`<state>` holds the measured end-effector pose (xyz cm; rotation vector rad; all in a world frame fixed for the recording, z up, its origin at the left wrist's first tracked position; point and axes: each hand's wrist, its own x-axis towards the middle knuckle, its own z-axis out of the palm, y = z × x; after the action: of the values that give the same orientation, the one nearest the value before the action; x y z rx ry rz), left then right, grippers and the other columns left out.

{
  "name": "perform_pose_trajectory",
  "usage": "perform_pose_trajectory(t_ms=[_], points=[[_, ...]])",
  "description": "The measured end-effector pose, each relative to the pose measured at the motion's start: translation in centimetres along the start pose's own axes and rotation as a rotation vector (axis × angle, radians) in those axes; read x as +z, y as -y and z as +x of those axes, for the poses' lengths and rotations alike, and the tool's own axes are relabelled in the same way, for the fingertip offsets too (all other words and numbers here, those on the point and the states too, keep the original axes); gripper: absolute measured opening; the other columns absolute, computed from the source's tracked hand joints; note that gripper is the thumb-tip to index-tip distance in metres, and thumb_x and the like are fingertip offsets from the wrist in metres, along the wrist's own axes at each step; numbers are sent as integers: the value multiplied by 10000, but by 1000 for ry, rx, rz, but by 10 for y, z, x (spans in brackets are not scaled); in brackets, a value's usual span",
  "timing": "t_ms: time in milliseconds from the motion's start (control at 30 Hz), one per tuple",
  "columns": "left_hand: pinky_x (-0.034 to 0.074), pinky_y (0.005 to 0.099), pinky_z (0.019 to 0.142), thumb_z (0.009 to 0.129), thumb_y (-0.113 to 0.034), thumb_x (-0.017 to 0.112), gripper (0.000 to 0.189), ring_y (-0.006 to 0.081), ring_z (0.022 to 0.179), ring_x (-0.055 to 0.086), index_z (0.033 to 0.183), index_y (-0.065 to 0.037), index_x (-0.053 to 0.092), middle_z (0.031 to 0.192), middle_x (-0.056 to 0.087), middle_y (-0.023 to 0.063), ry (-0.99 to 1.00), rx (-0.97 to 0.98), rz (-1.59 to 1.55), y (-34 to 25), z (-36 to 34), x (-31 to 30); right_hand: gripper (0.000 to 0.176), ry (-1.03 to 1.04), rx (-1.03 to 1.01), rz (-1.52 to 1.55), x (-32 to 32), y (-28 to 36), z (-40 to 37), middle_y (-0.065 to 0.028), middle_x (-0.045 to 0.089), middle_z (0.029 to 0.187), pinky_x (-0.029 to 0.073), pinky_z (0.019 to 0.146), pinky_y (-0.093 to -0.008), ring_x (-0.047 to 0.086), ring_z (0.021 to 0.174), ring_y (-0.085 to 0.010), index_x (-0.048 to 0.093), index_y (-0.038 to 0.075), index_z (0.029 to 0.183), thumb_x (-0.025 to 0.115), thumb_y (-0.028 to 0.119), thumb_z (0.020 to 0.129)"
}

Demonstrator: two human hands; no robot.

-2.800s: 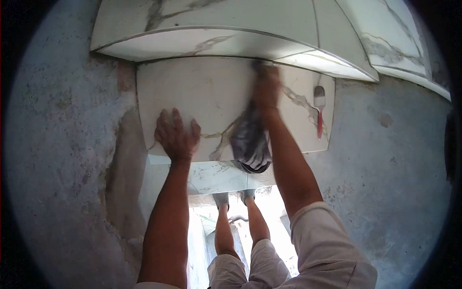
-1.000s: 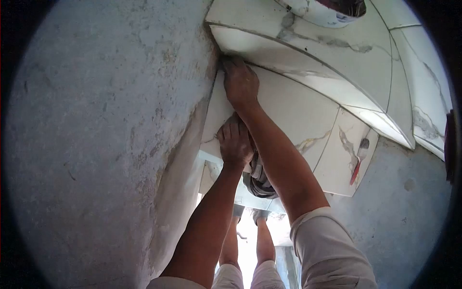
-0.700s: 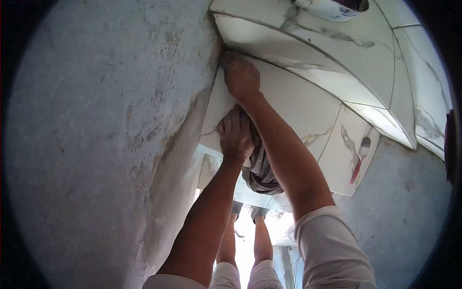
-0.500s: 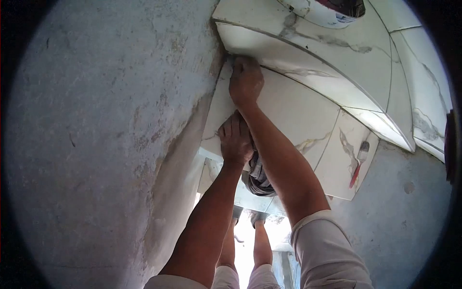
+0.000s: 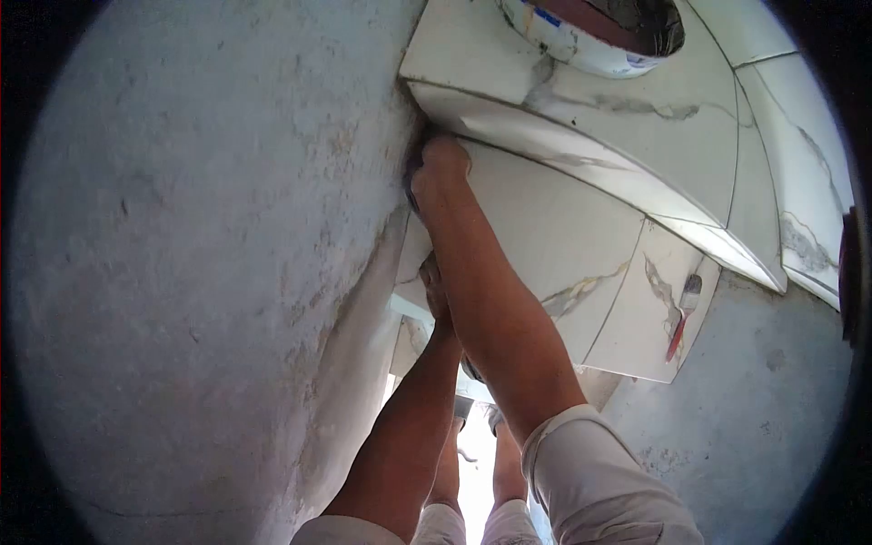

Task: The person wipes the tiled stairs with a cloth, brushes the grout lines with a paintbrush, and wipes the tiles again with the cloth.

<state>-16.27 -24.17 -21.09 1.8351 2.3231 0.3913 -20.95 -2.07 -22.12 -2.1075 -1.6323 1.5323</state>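
My right hand (image 5: 440, 173) is bent into the corner where the tiled step (image 5: 536, 218) meets the wall, just below the riser (image 5: 563, 159). Its fingers are turned toward the wall and mostly hidden, with something dark beside them that I cannot make out. My left hand (image 5: 434, 289) lies lower on the tile, near its left edge, largely covered by my right forearm. Whatever it touches cannot be seen. A bit of dark cloth (image 5: 471, 369) shows between my forearms.
A rough blue-grey wall (image 5: 200, 272) fills the left side. On the upper step stands a white bucket (image 5: 590, 47) with dark contents. A brush with a red handle (image 5: 675, 336) lies on the lower tile at the right. My feet and bright light show below.
My right hand has moved left and down, closer to the wall. My left hand has slid down behind my right forearm, and the dark cloth is now mostly hidden. More of the bucket shows.
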Motion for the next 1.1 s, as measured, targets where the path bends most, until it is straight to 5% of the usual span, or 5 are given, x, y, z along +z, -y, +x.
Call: perform_pose_trajectory(t_ms=[233,467,533,833,1100], points=[[326,501,1014,860,-331,582,533,362,1184,450,1252,19,495,1294,483,207,-16,21,22,-7,1,-9,358,71,112,1651,-33,16,-76,-110,605,1190,457,917,-340,579,1045,-226,554,-46,1245,505,141,944],[325,503,1016,866,-324,578,524,365,1186,451,1250,23,497,1298,481,210,-18,31,36,-12,6,-16,329,-138,244,1697,-26,14,-67,-101,603,1196,451,913,-338,576,1049,-216,553,-47,1236,469,110,959],[325,504,1016,868,-322,577,521,366,1186,451,1249,24,498,1300,480,211,-18,30,36,-11,7,-17,303,-119,-41,281,-32,9,-61,-99,611,1156,455,884,-331,570,1032,-198,582,-32,1194,480,130,958],[325,506,1018,875,-314,571,510,369,1189,452,1246,28,502,1306,477,215,-17,45,33,-11,7,-19,279,10,20,1582,-42,21,-88,-99,633,1045,455,837,-314,575,948,-187,607,-19,1141,520,155,941],[324,509,1020,881,-307,566,500,372,1191,454,1244,32,505,1311,475,219,0,36,37,-14,2,-21,389,-130,170,1452,-4,-6,-64,-167,574,1294,389,1020,-324,552,1166,-268,553,9,1298,513,118,926]])
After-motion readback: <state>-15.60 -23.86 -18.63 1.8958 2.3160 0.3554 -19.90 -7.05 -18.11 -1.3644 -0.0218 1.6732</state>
